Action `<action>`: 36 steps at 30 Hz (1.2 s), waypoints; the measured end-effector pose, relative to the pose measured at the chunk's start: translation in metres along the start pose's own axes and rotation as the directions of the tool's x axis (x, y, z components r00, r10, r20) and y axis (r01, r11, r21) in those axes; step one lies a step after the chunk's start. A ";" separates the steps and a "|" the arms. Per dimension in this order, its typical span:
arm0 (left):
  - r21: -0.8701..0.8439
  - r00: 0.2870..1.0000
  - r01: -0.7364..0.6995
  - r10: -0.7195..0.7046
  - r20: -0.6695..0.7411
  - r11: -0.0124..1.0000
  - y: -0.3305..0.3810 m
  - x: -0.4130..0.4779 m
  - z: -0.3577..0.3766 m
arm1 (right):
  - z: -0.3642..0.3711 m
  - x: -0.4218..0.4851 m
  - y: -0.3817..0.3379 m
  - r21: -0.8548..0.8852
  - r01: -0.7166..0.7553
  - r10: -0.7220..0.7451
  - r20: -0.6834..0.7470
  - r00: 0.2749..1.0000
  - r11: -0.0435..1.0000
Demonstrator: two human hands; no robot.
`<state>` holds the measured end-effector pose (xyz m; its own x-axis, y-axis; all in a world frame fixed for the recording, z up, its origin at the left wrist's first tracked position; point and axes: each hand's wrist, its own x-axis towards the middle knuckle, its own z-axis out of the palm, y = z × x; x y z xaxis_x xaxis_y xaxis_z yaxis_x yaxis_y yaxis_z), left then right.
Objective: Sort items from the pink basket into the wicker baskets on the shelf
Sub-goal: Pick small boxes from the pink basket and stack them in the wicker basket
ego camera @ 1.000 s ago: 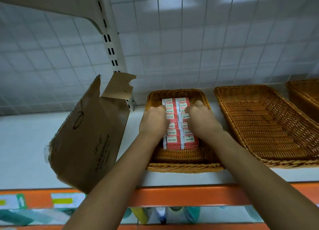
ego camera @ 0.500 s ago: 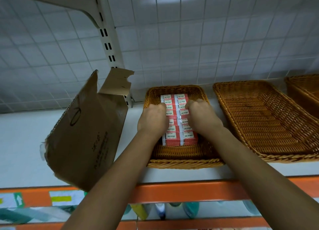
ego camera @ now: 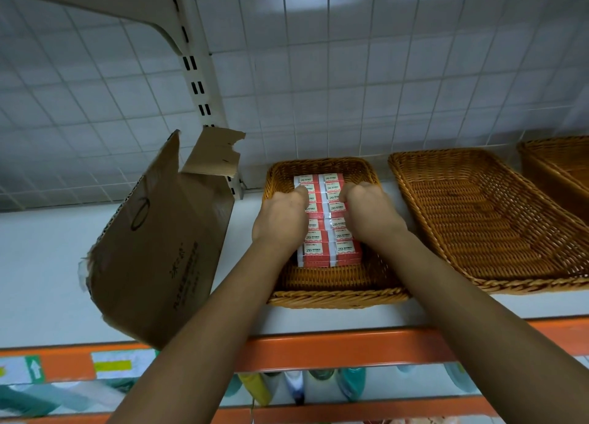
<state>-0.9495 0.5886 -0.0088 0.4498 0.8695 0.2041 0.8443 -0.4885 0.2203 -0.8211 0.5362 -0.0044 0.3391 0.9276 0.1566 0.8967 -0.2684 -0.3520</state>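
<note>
A small wicker basket (ego camera: 334,293) stands on the white shelf and holds two rows of red and white 2B boxes (ego camera: 331,248). My left hand (ego camera: 280,219) grips the left row from its left side, fingers curled over the boxes. My right hand (ego camera: 369,213) grips the right row from its right side in the same way. Both hands are inside the basket, near its middle. The pink basket is out of view.
A torn brown cardboard box (ego camera: 159,251) leans on the shelf to the left. A larger wicker basket (ego camera: 490,219) with nothing in it sits to the right, and another wicker basket (ego camera: 561,165) lies at the far right. The orange shelf edge (ego camera: 334,347) runs below, with bottles underneath.
Both hands have slid a little toward the back of the basket along the rows of boxes. The view has tilted upward slightly.
</note>
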 end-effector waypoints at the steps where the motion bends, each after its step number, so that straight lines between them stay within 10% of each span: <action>1: 0.000 1.000 -0.004 0.004 -0.003 1.000 0.000 -0.001 0.000 | 0.000 0.000 0.000 -0.004 0.001 -0.001 0.000 1.000 1.000; 20: 0.259 0.991 -0.076 0.101 -0.084 0.963 0.020 0.002 -0.021 | -0.021 -0.004 0.002 -0.022 0.053 -0.055 -0.057 0.997 0.998; 36: 0.114 0.869 -0.465 0.477 -0.129 0.878 0.275 -0.019 -0.002 | -0.144 -0.088 0.196 -0.177 -0.087 0.049 -0.213 0.976 0.980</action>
<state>-0.7271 0.4373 0.0500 0.7565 0.5133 0.4052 0.5650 -0.8250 -0.0098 -0.6341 0.3643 0.0460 0.4351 0.8368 0.3322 0.8997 -0.3901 -0.1958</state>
